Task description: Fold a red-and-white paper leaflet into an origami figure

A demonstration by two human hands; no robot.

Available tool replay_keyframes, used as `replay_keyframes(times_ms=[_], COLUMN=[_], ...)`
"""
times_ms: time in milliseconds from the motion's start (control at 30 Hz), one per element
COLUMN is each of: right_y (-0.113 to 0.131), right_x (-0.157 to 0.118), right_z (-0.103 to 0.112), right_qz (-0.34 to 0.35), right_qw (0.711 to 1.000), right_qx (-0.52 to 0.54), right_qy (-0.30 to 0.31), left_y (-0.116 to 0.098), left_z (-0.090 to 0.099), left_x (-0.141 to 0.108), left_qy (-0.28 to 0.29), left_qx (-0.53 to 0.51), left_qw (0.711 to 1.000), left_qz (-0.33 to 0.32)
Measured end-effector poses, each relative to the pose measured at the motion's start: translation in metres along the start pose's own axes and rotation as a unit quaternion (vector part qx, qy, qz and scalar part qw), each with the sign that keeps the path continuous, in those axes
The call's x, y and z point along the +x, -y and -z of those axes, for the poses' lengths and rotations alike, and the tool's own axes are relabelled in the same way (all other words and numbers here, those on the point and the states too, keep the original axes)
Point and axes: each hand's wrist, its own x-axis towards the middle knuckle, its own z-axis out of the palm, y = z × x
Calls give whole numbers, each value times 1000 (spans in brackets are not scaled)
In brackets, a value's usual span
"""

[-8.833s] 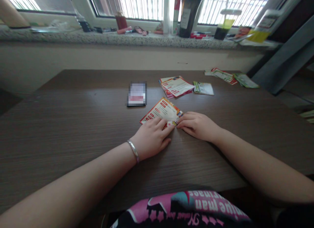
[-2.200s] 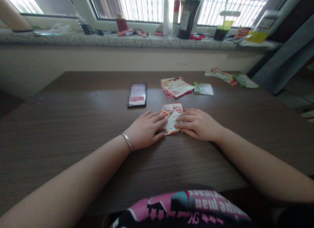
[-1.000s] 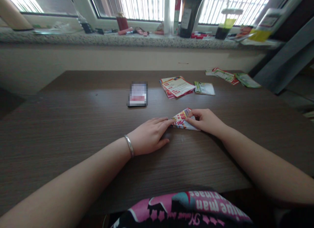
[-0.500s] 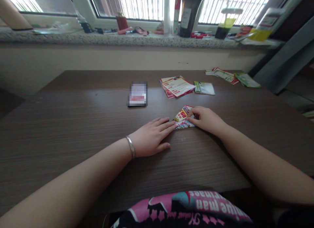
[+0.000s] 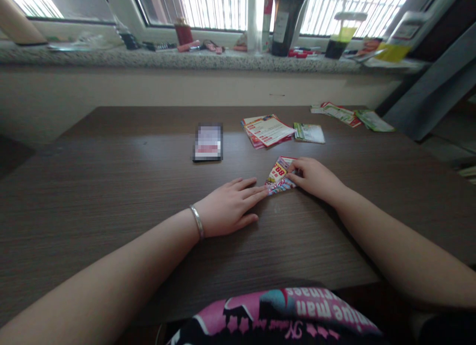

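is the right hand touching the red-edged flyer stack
No, the right hand pinches the folded flyer, while the red-edged flyer stack lies apart, farther back.

Daylight pours through the window [image 5: 211, 10] beyond the far edge of the surface [image 5: 111, 196], bleaching the railing [image 5: 357, 18] nearly white while the room looks dim. A pale sheen shows toward that edge; the near edge falls into darkness. Soft shadow runs below the right forearm [image 5: 386, 236]. Coarse blocks mask the phone [image 5: 207, 143]. Wide-angle stretch slants the yellow bottle [image 5: 399, 40]. The folded paper's [image 5: 278, 172] small print is blurred.
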Motion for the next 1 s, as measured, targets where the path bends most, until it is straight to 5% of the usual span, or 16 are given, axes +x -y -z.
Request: replay_keyframes(times_ms=[367,567,733,1000], right_y=[5,28,43,40], right_x=[-4,-14,-17,-12], right_z=[2,8,3,-3], right_qz=[5,86,171,169], right_qw=[998,979,983,985], right_qx=[-54,-169,-67,18], right_qy=[-18,-71,-28,-12], left_y=[0,-2,-2,-1], left_z=[1,2,1,3], left_x=[1,1,0,0], left_qy=[3,-5,-8,-4], left_qx=[-8,-5,2,13], left_qw=[1000,1000,1000,1000], left_qz=[-3,-5,-4,-13])
